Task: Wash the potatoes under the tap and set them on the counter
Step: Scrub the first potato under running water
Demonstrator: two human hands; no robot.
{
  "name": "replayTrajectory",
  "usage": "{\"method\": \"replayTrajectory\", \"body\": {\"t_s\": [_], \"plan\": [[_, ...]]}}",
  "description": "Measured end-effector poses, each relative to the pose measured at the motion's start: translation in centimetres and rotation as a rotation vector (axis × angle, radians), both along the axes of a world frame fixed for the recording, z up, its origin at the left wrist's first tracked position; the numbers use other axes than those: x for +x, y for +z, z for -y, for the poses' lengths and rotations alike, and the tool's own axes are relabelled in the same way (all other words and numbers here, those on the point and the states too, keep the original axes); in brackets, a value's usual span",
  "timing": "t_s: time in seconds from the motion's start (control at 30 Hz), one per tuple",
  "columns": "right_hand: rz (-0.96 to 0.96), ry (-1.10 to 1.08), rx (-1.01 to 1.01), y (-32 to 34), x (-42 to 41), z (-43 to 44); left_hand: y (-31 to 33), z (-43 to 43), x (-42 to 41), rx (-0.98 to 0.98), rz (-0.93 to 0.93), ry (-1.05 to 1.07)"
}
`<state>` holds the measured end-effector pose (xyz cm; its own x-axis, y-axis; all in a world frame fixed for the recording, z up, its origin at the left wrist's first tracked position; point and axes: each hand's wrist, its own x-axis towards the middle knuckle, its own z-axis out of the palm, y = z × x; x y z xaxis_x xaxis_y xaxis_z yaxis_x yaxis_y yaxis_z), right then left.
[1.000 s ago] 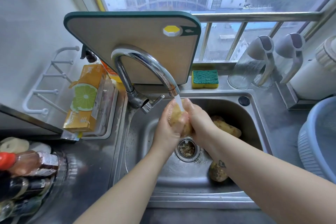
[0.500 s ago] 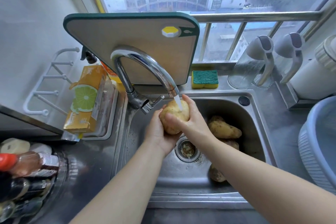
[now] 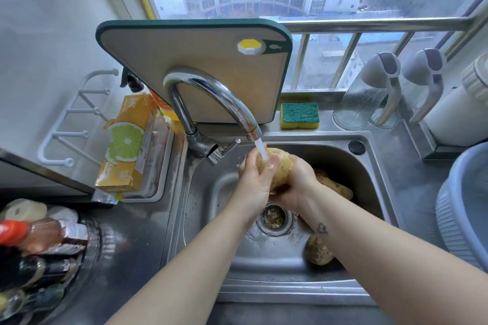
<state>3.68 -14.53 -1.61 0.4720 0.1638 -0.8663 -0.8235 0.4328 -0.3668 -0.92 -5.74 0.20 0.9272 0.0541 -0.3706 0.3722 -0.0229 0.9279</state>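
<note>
The person is holding a potato point(image 3: 280, 167) in both hands, right under the spout of the tap point(image 3: 211, 92), above the back half of the sink point(image 3: 203, 192). The stream of water point(image 3: 261, 150) is landing on the potato's top. The left hand point(image 3: 253, 183) is curling its fingers round the potato's left side, and the right hand point(image 3: 299, 179) is gripping it from the right and underneath. At least two more potatoes are lying in the sink. A long potato point(image 3: 336, 187) is resting against the right wall, and a dirt-streaked potato point(image 3: 318, 250) is sitting near the front right corner, partly under the right forearm. The drain strainer point(image 3: 274, 217) is showing just below the hands. A cutting board point(image 3: 195, 66) is leaning at the sink's back edge, with a sponge point(image 3: 299, 115) beside it.
</note>
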Motion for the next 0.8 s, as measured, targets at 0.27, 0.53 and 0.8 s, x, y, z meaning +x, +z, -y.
{"method": "replayTrajectory", "body": {"t_s": [0.27,0.53,0.8], "plan": [[0.044,0.400,-0.004,1.0,-0.7,2.0,0.3,-2.5,0.6,0.328,0.209,-0.168],[0.524,0.321,-0.428,0.8,-1.7,0.2,0.0,-0.6,1.5,0.046,-0.280,0.302],[0.714,0.321,-0.216,0.0,-3.8,1.0,-0.3,-1.6,1.7,-0.246,-0.504,0.316]]}}
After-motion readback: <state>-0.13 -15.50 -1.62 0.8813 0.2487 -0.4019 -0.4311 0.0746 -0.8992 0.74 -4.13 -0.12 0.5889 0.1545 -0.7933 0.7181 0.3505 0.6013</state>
